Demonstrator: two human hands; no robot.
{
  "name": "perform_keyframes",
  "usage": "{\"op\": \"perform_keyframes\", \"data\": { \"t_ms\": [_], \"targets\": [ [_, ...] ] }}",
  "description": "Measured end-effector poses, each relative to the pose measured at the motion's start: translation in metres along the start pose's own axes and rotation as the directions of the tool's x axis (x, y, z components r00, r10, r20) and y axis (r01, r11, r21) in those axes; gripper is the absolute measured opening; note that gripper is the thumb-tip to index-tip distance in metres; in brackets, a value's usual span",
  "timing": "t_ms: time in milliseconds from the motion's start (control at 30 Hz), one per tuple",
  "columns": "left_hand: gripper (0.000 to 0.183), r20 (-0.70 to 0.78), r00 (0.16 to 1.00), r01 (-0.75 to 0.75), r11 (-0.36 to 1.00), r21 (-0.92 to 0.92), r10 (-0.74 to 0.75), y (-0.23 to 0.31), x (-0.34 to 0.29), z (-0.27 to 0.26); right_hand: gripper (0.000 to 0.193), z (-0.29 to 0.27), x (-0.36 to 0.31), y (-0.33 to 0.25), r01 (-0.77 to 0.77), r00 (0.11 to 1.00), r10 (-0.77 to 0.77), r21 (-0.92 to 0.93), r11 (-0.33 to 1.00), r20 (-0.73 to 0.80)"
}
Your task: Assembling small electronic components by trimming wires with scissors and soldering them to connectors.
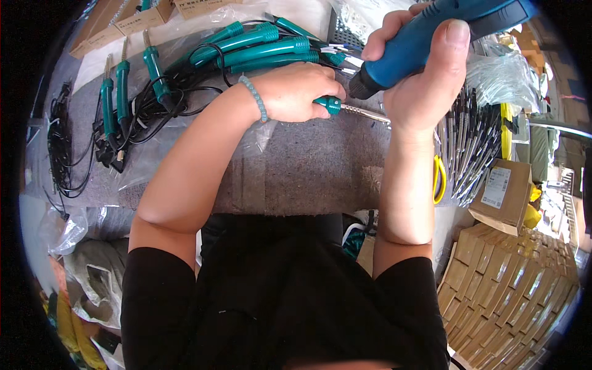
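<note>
My left hand point(293, 92), with a beaded bracelet at the wrist, is closed round a soldering iron. Its green handle point(333, 103) shows past my fingers, and its perforated metal shaft point(367, 113) points right, low over the grey work surface point(302, 166). Gripped in my right hand point(425, 89) is a blue electric screwdriver point(401, 57). The screwdriver's dark nose point(364, 85) is tilted down to the left, close to the iron's front collar; whether they touch I cannot tell. Beyond my left hand lie several green handles point(265, 57) with black cords and white-tipped wires.
Corded soldering irons point(122, 89) lie at the left. At the right are many thin metal rods point(472, 148), a yellow scissor handle point(439, 180) and clear plastic bags point(502, 80). An open carton point(502, 191) stands above stacked cardboard boxes point(512, 283). More boxes point(142, 20) line the back.
</note>
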State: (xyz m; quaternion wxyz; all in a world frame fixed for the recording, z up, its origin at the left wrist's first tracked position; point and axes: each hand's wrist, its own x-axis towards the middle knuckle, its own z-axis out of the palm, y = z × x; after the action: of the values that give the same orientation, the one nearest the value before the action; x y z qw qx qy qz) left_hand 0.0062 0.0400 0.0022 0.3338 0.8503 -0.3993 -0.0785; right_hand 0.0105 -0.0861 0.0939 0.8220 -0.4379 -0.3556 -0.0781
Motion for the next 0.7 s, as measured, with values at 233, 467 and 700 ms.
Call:
{"op": "perform_keyframes", "data": {
  "t_ms": [233,467,700],
  "targets": [
    [0.021,-0.040,0.997,-0.065,0.998,0.018,0.065,-0.004,0.003,0.004,0.053,-0.031,-0.023,0.001,-0.131,0.989,0.084,-0.444,0.886,-0.124],
    [0.021,-0.026,0.999,-0.030,0.999,0.027,0.031,-0.003,0.002,0.000,0.059,-0.024,-0.023,0.007,-0.128,0.985,0.048,-0.522,0.843,-0.165],
    [0.020,0.006,1.000,0.005,1.000,0.023,-0.005,0.005,0.001,-0.005,0.056,-0.009,-0.028,0.001,-0.204,0.962,0.087,-0.469,0.859,-0.259]
  ]
}}
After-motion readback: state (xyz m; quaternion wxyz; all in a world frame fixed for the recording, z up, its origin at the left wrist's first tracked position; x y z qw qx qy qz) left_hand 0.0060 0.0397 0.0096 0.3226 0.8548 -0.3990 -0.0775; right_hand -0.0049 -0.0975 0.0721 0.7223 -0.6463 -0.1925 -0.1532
